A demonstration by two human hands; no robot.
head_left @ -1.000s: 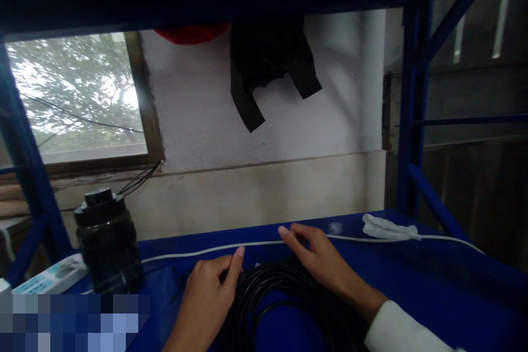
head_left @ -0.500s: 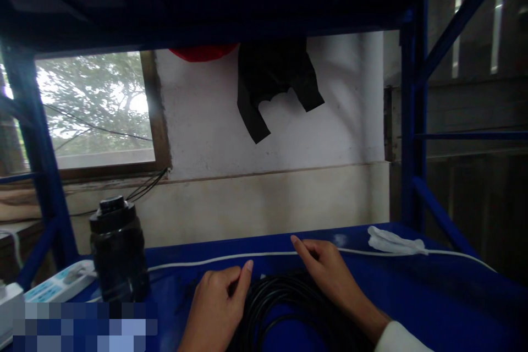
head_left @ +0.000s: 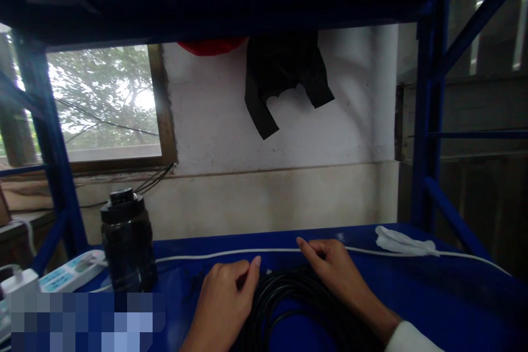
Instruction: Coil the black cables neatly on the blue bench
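1. Blue shelf spans your lower view, a dark bottle at eight o'clock.
2. Your black cable coil lies on it at six o'clock, your left hand at its ten o'clock edge, your right hand at its one o'clock edge.
3. Your hands stay apart, fingers curled; you cannot tell whether they grip it.
4. Since a second ago, your view's contents have shifted toward three o'clock, showing more of the white block at eight.
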